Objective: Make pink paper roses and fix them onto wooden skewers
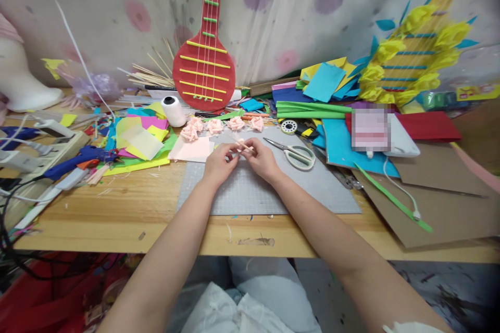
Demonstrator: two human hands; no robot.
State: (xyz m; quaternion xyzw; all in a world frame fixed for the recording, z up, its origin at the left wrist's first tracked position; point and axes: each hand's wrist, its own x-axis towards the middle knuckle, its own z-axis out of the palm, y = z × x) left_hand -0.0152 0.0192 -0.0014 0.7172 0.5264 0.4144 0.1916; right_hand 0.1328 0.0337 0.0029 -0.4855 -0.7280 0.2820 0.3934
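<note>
Over a grey cutting mat (250,192), the fingertips of both my hands meet. My left hand (219,165) is closed in a pinch at a small pale pink paper piece (241,141), mostly hidden by the fingers. My right hand (262,160) pinches a thin pale stick (247,146) at the same spot. Just beyond them several pink paper flowers (235,123) lie in a row. Pink paper sheets (191,150) lie left of my left hand. Scissors (300,157) with pale handles rest to the right of my right hand, blades slightly apart.
A white thread spool (173,112) stands behind the paper flowers, before a red paper-covered instrument (203,73). On the left are a blue glue gun (84,160), power strip (47,148) and cables. Coloured paper (142,138), brown cardboard (437,208) and a yellow-flowered instrument (410,57) surround the mat.
</note>
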